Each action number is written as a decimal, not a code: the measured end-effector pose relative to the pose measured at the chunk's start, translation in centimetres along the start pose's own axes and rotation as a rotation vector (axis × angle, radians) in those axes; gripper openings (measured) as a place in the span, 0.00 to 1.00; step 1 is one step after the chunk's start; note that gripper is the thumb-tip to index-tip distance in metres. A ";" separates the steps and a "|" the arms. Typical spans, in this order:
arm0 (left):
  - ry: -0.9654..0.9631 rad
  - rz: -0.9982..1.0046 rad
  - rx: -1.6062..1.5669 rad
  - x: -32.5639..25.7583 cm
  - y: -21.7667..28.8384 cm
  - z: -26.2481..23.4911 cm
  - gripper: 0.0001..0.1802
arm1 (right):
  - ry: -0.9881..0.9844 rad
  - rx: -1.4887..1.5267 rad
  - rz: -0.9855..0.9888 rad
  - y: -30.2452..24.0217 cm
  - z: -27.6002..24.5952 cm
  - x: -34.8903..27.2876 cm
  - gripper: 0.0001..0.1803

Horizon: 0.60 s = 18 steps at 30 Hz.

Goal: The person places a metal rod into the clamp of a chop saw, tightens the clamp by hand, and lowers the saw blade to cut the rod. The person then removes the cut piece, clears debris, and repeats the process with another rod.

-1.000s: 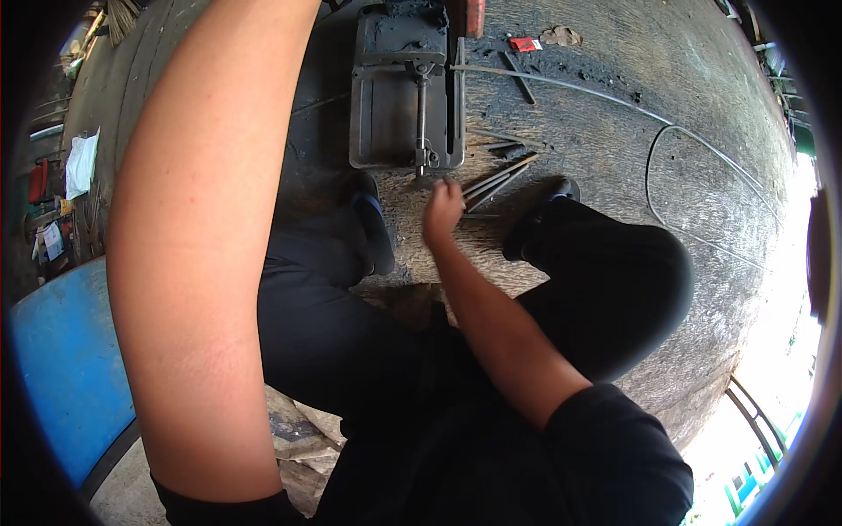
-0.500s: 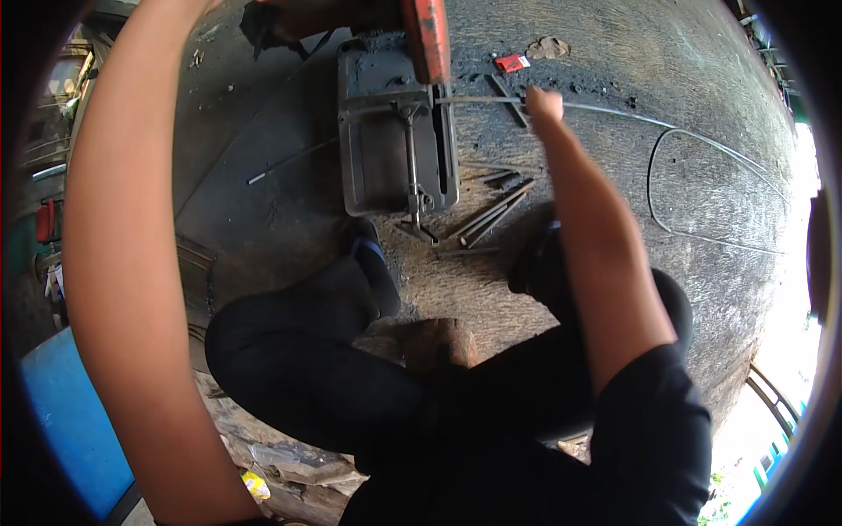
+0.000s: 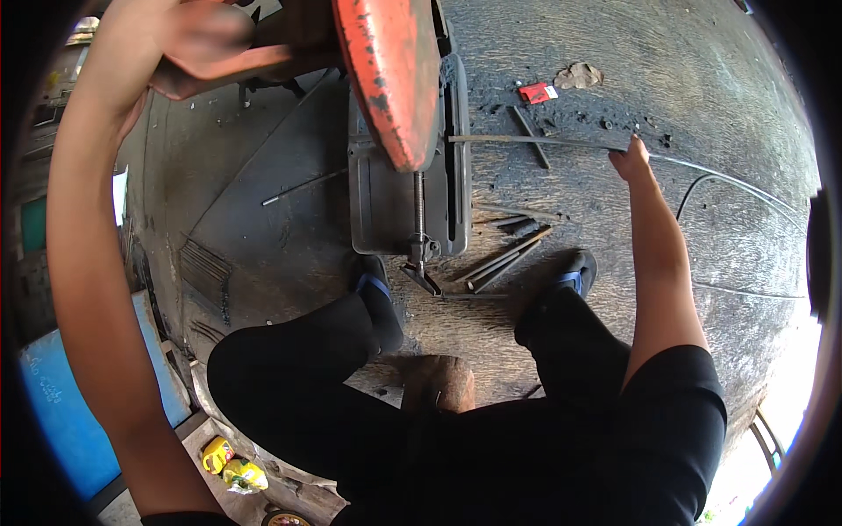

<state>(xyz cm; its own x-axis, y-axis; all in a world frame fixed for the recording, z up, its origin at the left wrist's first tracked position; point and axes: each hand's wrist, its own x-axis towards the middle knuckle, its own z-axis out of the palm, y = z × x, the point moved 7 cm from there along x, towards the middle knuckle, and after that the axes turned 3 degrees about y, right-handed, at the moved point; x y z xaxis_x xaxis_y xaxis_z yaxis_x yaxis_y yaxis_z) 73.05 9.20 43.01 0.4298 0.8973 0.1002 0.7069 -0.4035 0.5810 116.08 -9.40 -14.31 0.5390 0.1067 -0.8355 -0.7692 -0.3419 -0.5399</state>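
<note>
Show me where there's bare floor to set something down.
Bare floor shows between the cut rods and the right forearm, and in a wider patch beyond the long rod, right of the brown scrap. Right of the red-topped machine it's crowded: rods and black scraps.

A worn, streaked floor (image 3: pixel 605 215) carries a grey metal machine base (image 3: pixel 377 210) — to its right lie short rods (image 3: pixel 504 254), a dark bar (image 3: pixel 531 137), a red packet (image 3: pixel 532 93), a crumpled brown scrap (image 3: pixel 579 75) and scattered black bits (image 3: pixel 607 124); to its left, a thin rod (image 3: pixel 303 188).
</note>
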 end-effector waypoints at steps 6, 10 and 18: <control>-0.013 0.062 -0.091 0.5 -0.4 2.0 0.21 | -0.052 -0.292 -0.455 -4.0 -6.6 8.4 0.11; 0.025 0.022 0.058 -0.4 1.2 -0.7 0.22 | -0.146 0.244 -0.096 2.3 3.6 -0.1 0.09; -0.004 0.049 0.129 0.1 0.7 0.2 0.21 | -0.210 0.033 -0.002 10.6 11.1 -7.2 0.11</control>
<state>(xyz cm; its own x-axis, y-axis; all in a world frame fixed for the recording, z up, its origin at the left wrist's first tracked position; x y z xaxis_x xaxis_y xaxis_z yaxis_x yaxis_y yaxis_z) 73.73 9.00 43.26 0.4676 0.8755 0.1222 0.7514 -0.4664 0.4668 100.21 -3.39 -15.20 0.4600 0.3009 -0.8354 -0.7808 -0.3109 -0.5419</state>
